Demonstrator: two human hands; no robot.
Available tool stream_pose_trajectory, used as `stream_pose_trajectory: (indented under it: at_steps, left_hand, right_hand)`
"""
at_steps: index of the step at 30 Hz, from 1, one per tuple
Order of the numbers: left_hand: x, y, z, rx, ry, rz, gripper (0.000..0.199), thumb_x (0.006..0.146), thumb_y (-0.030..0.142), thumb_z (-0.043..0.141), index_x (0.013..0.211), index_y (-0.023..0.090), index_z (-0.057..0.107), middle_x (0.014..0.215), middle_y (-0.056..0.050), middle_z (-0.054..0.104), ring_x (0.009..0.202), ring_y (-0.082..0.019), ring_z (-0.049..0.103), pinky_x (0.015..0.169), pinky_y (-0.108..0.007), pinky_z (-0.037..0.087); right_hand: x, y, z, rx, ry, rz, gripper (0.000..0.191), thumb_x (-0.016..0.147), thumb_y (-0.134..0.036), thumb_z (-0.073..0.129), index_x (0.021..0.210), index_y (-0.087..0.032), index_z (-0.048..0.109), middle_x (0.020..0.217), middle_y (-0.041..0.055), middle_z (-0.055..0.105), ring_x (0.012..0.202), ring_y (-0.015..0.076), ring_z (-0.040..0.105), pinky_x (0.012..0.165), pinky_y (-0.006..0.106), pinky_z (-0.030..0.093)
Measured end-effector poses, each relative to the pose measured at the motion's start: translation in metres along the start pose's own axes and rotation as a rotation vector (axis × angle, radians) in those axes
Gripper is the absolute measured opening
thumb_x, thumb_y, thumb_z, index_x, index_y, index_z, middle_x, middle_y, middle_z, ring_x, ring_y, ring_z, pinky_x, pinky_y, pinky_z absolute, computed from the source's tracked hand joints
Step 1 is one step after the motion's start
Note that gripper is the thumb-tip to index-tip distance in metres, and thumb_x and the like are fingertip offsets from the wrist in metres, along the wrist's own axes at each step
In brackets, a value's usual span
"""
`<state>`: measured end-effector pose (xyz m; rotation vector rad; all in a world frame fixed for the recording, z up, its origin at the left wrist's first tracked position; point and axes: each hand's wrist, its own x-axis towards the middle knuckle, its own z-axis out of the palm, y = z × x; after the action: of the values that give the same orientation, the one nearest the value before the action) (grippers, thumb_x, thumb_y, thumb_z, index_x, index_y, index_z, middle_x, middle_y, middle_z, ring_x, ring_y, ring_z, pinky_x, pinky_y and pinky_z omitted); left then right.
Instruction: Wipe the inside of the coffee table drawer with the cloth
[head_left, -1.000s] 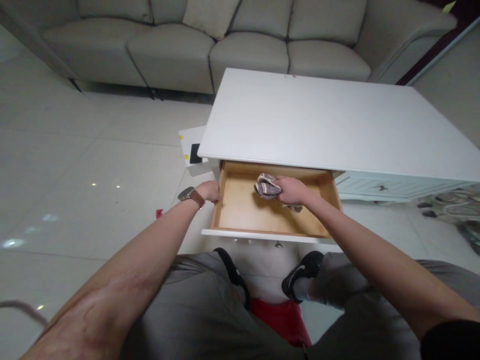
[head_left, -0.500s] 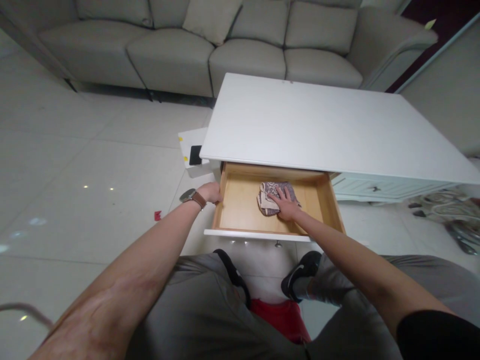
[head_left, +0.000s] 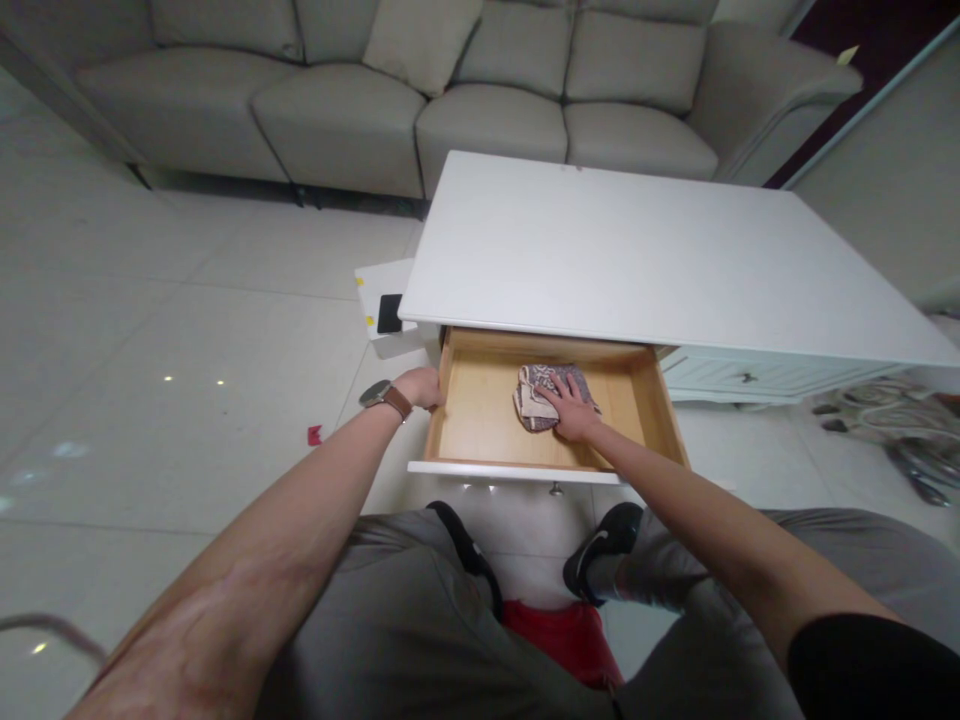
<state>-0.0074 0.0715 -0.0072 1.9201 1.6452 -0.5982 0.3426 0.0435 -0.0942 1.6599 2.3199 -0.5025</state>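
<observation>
Folded cloth [head_left: 530, 404] flat on floor of drawer [head_left: 476, 405]. Right hand [head_left: 574, 410] spread atop cloth, not gripping. Left hand [head_left: 421, 387] curled at drawer's side, hold unclear. Drawer pulled out; work judged under way, remainder undeterminable.

A beige-grey sofa [head_left: 337, 115] stands on glossy floor tiles [head_left: 187, 330].

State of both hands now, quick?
Left hand: curled at left side of drawer; grip can't be told.
Right hand: open, spread on folded patterned cloth.
</observation>
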Motion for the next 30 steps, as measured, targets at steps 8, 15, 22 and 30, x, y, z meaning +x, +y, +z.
stream_pose_trajectory:
  at_steps: [8,15,22,30]
  left_hand:
    - [0.0029,-0.0017,0.0023,-0.005,0.010,0.004,0.023,0.071,0.022,0.067,0.086,0.012,0.082,0.089,-0.012,0.080,0.082,-0.020,0.073,0.067,-0.022,0.051]
    - [0.0071,-0.0041,0.0045,-0.017,0.004,0.005,0.019,0.071,0.022,0.067,0.079,0.012,0.081,0.087,-0.012,0.079,0.080,-0.020,0.072,0.065,-0.023,0.050]
    - [0.0066,-0.0045,0.0044,-0.047,0.002,0.005,0.020,0.072,0.022,0.066,0.082,0.013,0.081,0.088,-0.011,0.080,0.080,-0.019,0.073,0.067,-0.022,0.051]
    - [0.0014,-0.0010,0.0014,-0.032,0.005,0.002,0.021,0.073,0.022,0.066,0.083,0.012,0.081,0.088,-0.012,0.079,0.080,-0.019,0.072,0.063,-0.022,0.049]
  right_hand:
    - [0.0008,0.0005,-0.0008,-0.006,-0.003,0.007,0.104,0.078,-0.015,0.063,0.163,-0.046,0.012,0.173,-0.0015,-0.007,0.155,0.0440,-0.005,0.109,0.076,0.031]
    - [0.0033,0.0032,0.0038,-0.021,0.010,0.008,0.103,0.079,-0.016,0.063,0.163,-0.047,0.013,0.173,-0.0028,-0.007,0.156,0.0413,-0.006,0.108,0.075,0.034]
    - [0.0019,0.0024,0.0026,-0.012,0.018,0.006,0.102,0.078,-0.016,0.062,0.162,-0.047,0.014,0.173,-0.0028,-0.006,0.156,0.0415,-0.005,0.106,0.077,0.034]
    - [0.0002,0.0002,-0.0003,-0.013,0.011,0.020,0.103,0.076,-0.015,0.061,0.163,-0.046,0.014,0.173,-0.0037,-0.006,0.155,0.0429,-0.005,0.106,0.078,0.034]
